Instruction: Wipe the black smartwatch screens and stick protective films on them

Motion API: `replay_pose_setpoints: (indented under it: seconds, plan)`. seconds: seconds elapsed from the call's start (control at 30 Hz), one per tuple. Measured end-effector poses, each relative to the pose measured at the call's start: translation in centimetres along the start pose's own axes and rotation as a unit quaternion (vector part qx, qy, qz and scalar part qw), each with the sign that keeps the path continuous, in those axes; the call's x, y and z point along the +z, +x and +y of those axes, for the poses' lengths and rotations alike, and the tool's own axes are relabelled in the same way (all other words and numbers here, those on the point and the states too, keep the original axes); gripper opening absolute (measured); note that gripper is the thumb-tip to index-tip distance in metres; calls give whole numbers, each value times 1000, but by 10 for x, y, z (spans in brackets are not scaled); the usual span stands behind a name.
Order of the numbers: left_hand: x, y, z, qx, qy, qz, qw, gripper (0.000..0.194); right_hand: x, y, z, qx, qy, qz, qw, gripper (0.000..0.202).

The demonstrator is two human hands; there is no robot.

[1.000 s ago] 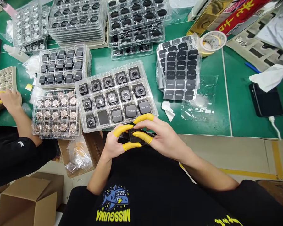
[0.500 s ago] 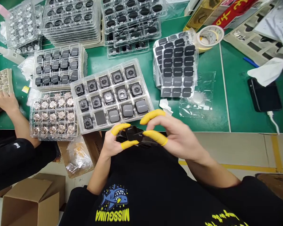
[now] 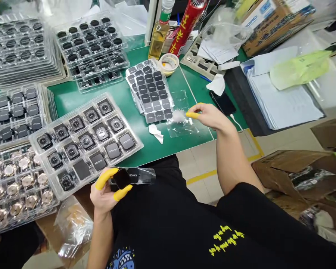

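Just off the near edge of the surface (image 3: 154,150), I have the left hand (image 3: 103,197), fingers parted only as wide as the dark square piece (image 3: 121,178) they grip, a transparent strip (image 3: 149,176) at its right. Farther right, the right hand's (image 3: 212,116) fingers nearly meet over transparent film (image 3: 177,129); whether they hold anything, I can't tell.

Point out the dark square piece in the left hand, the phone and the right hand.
Dark square piece (image 3: 122,179): head view, middle of its dark face.
Phone (image 3: 224,104): head view, on its dark front.
Right hand (image 3: 212,116): head view, middle of the hand.
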State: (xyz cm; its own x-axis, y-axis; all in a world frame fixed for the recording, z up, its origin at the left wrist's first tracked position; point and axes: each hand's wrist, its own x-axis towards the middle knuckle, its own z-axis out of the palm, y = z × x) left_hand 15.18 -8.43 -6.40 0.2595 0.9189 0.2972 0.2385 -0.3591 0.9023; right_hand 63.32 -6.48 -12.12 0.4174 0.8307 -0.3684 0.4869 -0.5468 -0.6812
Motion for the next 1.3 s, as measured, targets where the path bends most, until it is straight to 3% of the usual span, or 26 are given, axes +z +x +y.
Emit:
replay_pose_setpoints:
  seconds: [0.13, 0.23, 0.3, 0.4, 0.5, 0.6, 0.67, 0.77, 0.87, 0.97, 1.0, 1.07, 1.2, 1.3]
  plan:
    - [4, 1, 7, -8, -17, -25, 1000, 55, 21, 35, 8, 16, -12, -9, 1000, 11]
    - [1, -2, 11, -10, -4, -21, 1000, 54, 40, 51, 18, 30, -42, 25, 998, 9]
    - [-4, -7, 11, -7, 12, -5, 1000, 56, 49, 51, 24, 34, -64, 69, 995, 29]
    - [-13, -13, 9, -16, 33, 28, 999, 57, 57, 32, 25, 15, -94, 160, 983, 55]
    - [-16, -14, 7, -22, 48, 32, 998, 58, 73, -6, 14, -107, -104, 207, 967, 39]
    - [-13, -9, 8, -2, 51, 34, 998, 62, 102, -43, -2, -235, -108, 106, 960, 33]
    - [-9, -4, 10, 19, 44, 37, 998, 63, 123, -57, -7, -270, -115, 49, 955, 31]
    - [-5, 2, 15, 37, 22, 32, 999, 63, 143, -59, -4, -290, -110, 21, 951, 27]
    - [-4, 5, 18, 27, 3, 17, 999, 61, 143, -60, -6, -301, -88, 29, 949, 27]
    - [-4, 5, 18, 14, -11, 9, 1000, 61, 122, -82, -36, -332, -31, 70, 940, 21]
    - [-4, 4, 18, 11, -18, 7, 1000, 62, 113, -94, -52, -359, 10, 94, 929, 15]
    - [-2, 4, 16, 6, -33, 3, 999, 62, 97, -118, -89, -448, 54, 77, 889, 16]
    - [-1, 4, 13, -3, -61, -21, 998, 68, 85, -143, -150, -626, 22, -100, 773, 32]
    - [-3, 1, 10, -7, -79, -36, 996, 70, 91, -141, -164, -682, -22, -156, 714, 33]
